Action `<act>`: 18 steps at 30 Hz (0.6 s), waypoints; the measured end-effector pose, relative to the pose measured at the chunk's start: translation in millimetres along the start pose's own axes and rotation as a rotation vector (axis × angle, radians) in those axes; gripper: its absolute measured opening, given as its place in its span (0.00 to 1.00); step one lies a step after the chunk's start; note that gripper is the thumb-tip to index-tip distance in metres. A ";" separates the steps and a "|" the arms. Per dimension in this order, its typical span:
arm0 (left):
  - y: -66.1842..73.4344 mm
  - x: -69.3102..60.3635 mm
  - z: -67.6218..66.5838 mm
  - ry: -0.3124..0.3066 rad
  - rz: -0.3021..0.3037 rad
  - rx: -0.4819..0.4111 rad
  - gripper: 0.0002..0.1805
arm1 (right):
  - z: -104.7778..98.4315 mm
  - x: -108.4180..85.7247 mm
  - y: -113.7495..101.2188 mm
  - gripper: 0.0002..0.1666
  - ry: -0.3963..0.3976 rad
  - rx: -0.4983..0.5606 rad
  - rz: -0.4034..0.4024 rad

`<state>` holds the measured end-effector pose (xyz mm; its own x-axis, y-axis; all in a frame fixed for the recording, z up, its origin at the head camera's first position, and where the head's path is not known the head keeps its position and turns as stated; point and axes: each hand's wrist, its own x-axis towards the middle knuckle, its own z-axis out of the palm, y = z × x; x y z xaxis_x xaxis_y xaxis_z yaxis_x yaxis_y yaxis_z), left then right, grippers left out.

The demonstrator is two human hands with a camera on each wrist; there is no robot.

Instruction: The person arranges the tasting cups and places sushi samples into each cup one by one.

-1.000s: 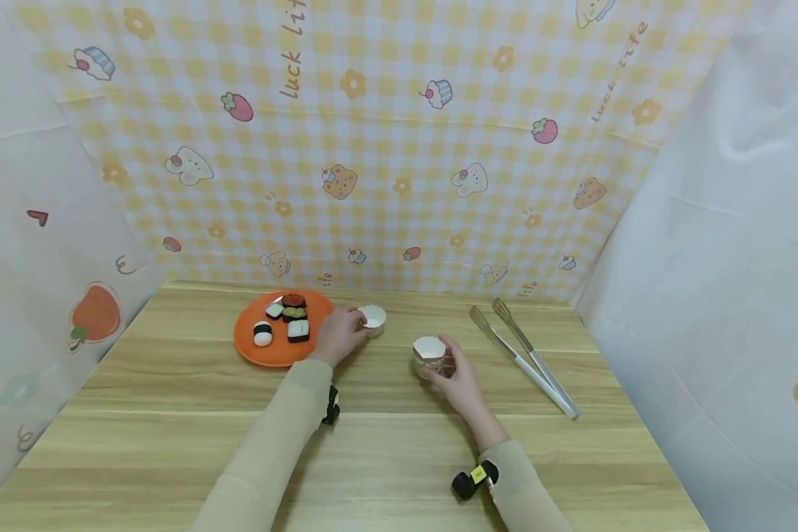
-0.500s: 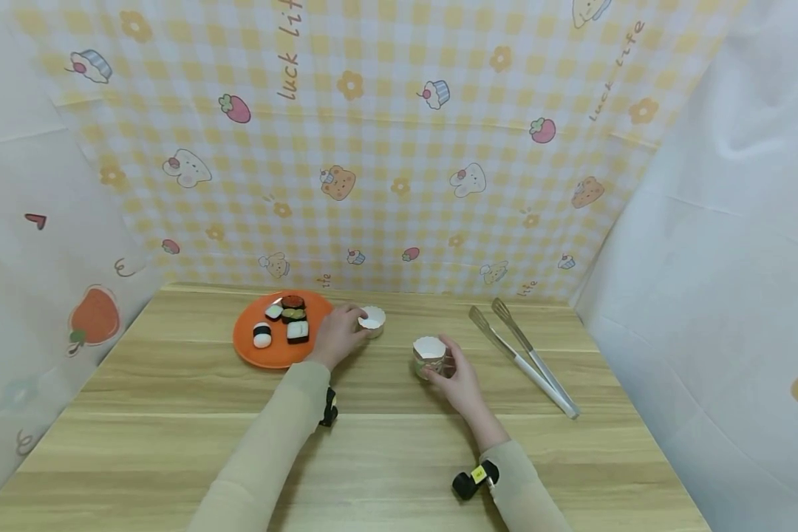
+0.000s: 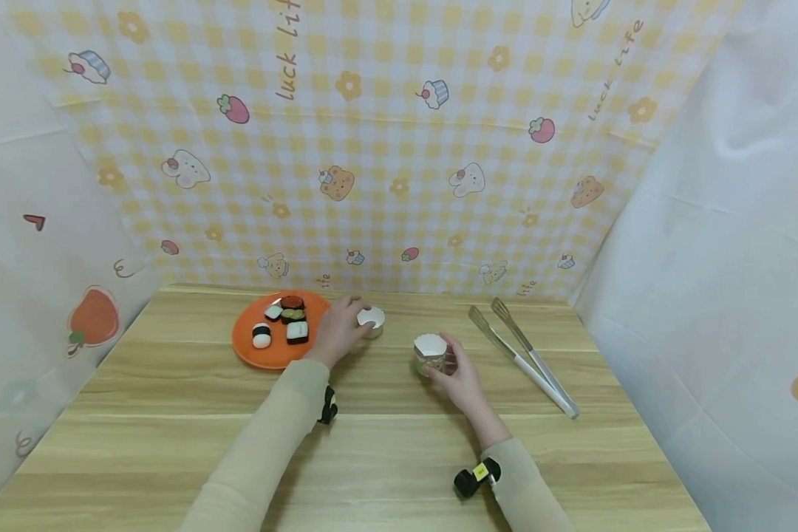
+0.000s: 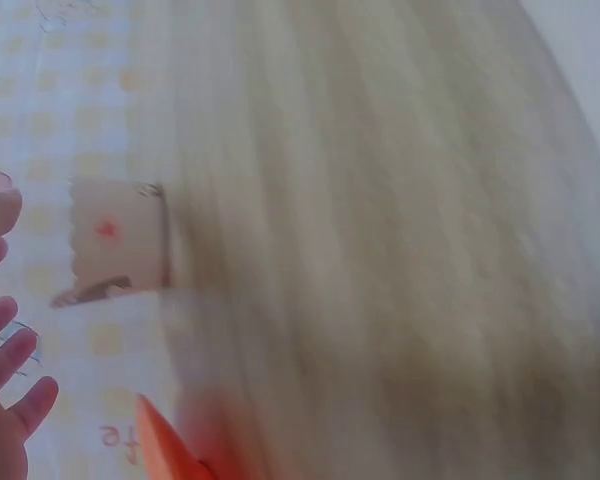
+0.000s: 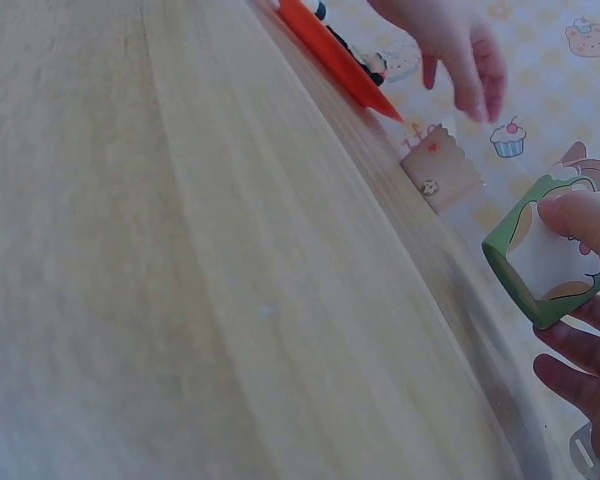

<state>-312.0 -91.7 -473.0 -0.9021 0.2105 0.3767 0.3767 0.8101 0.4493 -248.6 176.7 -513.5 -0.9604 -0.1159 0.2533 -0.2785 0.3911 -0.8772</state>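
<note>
A small pale paper baking cup (image 3: 372, 332) with a scalloped rim stands upright on the table. My left hand (image 3: 335, 334) hovers just left of it. The right wrist view shows that hand (image 5: 455, 50) apart from the cup (image 5: 443, 168), its fingers relaxed; in the left wrist view they are spread. My right hand (image 3: 464, 380) grips a green paper baking cup (image 3: 428, 363), printed with a cartoon, between thumb and fingers. This cup (image 5: 532, 240) appears raised and tilted in the right wrist view. The left wrist view is blurred.
An orange oval plate (image 3: 278, 357) with several toy sushi pieces (image 3: 297, 332) lies left of my left hand. Metal tongs (image 3: 539, 369) rest on the table (image 3: 386, 458) at the right. A checked cloth (image 3: 386, 222) hangs behind the table.
My left hand has lifted its fingers away from the pale baking cup, which stays in place. My right hand keeps hold of the green cup, almost still.
</note>
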 end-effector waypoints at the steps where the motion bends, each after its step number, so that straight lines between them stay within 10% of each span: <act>1: 1.8 0.9 -1.0 0.005 0.012 -0.006 0.18 | -0.1 -0.1 -0.2 0.45 -0.001 0.001 0.001; 9: 15.1 5.6 -8.5 0.027 0.074 -0.040 0.15 | -1.3 -0.8 0.6 0.45 -0.008 0.001 -0.002; 18: 31.0 0.3 -10.3 -0.088 0.086 -0.040 0.18 | -4.0 -1.6 1.5 0.45 -0.014 -0.017 -0.015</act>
<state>-298.3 -72.1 -450.6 -0.8806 0.3266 0.3435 0.4596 0.7650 0.4511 -247.4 181.1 -513.6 -0.9560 -0.1350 0.2605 -0.2932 0.4048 -0.8661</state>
